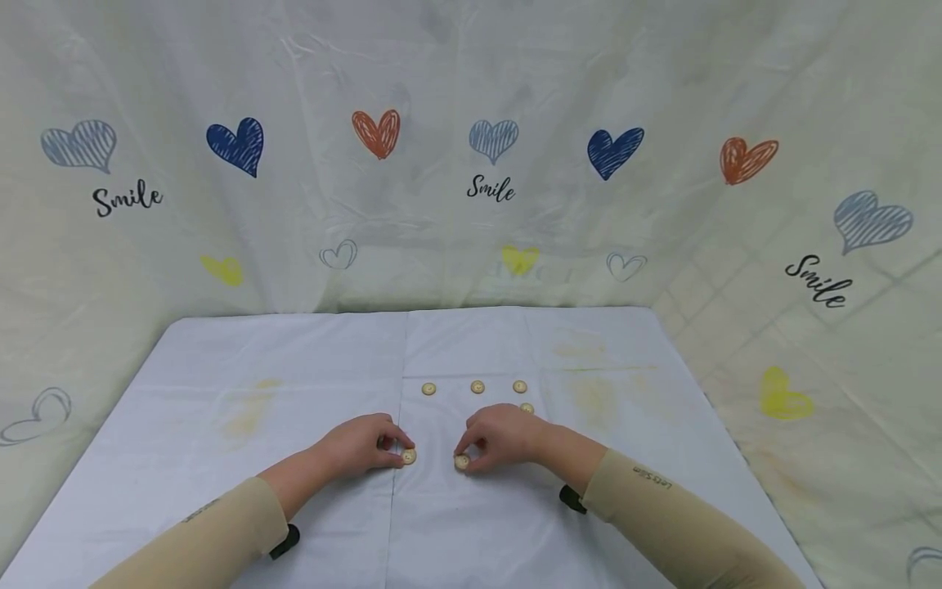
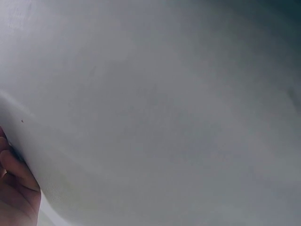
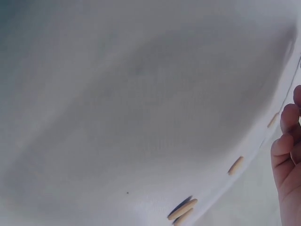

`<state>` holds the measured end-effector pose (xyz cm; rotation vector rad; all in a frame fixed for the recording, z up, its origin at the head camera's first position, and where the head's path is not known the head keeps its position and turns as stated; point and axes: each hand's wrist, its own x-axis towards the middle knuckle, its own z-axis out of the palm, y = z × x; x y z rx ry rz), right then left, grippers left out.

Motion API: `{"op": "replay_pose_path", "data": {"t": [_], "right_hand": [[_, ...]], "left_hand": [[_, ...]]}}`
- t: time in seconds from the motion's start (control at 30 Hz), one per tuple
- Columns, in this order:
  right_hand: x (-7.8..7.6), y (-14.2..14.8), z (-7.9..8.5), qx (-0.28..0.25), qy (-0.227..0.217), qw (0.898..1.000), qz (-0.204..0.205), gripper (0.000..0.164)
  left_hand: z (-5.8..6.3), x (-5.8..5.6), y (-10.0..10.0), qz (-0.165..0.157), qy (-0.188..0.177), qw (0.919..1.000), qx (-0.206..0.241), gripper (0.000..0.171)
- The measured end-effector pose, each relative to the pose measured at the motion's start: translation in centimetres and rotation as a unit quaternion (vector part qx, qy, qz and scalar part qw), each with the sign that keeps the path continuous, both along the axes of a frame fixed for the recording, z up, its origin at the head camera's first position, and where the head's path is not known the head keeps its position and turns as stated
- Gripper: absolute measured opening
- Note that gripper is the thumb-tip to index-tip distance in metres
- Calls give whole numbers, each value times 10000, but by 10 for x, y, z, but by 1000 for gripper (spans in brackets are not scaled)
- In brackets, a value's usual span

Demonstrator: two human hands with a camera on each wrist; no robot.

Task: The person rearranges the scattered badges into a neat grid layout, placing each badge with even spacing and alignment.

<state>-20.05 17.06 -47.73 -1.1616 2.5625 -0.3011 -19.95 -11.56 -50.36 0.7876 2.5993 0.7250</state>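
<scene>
In the head view my left hand [image 1: 362,446] pinches a round, light wooden button [image 1: 409,456] between thumb and fingertip, low at the table. A matching button [image 1: 461,462] sits in the pinch of my right hand [image 1: 502,438], a short way to the right. Past the hands, three more buttons [image 1: 477,387] form a row across the tabletop. Another button [image 1: 527,407] lies just beyond the right hand, partly covered by it. Only part of the left hand [image 2: 19,190] shows in the left wrist view, and curled fingers of the right hand [image 3: 288,155] in the right wrist view.
A white cloth with fold lines covers the table [image 1: 309,352]. Behind it hangs a pale curtain [image 1: 427,204] printed with hearts and "Smile". Several buttons show edge-on in the right wrist view, among them one wooden button [image 3: 236,165].
</scene>
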Motion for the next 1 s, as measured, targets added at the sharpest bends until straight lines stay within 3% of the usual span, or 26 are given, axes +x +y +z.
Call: {"op": "replay_pose_path", "data": {"t": [0.37,0.73,1.0], "right_hand": [[-11,13,4,-162,-62,9989,-428,20],[-39,35,10,-150,-106,9943,-1050,21],[-51,38,12,-156,-97,9920,-1247,20]], "left_hand": [[2,1,-2,-59,37,10000,40,18],[3,2,-2,-41,12,10000,79,18],[3,2,-2,-20,6,10000,63,18]]}}
